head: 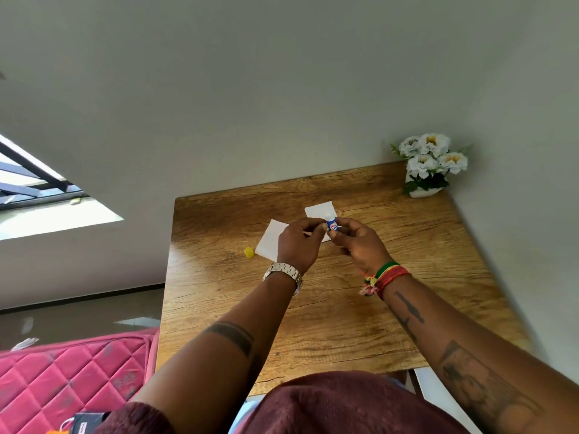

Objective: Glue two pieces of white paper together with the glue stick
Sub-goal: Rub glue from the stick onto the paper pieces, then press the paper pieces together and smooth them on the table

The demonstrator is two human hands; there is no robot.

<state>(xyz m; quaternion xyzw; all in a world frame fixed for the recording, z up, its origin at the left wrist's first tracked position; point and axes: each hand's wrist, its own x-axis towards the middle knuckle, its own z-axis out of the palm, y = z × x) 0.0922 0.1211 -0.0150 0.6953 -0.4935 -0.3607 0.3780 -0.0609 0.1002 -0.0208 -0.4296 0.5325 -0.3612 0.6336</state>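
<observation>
So from my feed, both hands are up over the middle of the wooden table, working the little blue glue stick between them. Right hand has its grip wrapped around the tube's body, thumb and fingers curled on it. Left hand is pinching the top end of the same glue stick with its fingertips. The yellow cap is lying on the table, just left of the nearer white paper. The second white paper sits a bit further back, partly hidden behind the hands, so I can't tell if the two sheets touch. Pot of white flowers in the far right corner, pink quilted mattress off to the left.
</observation>
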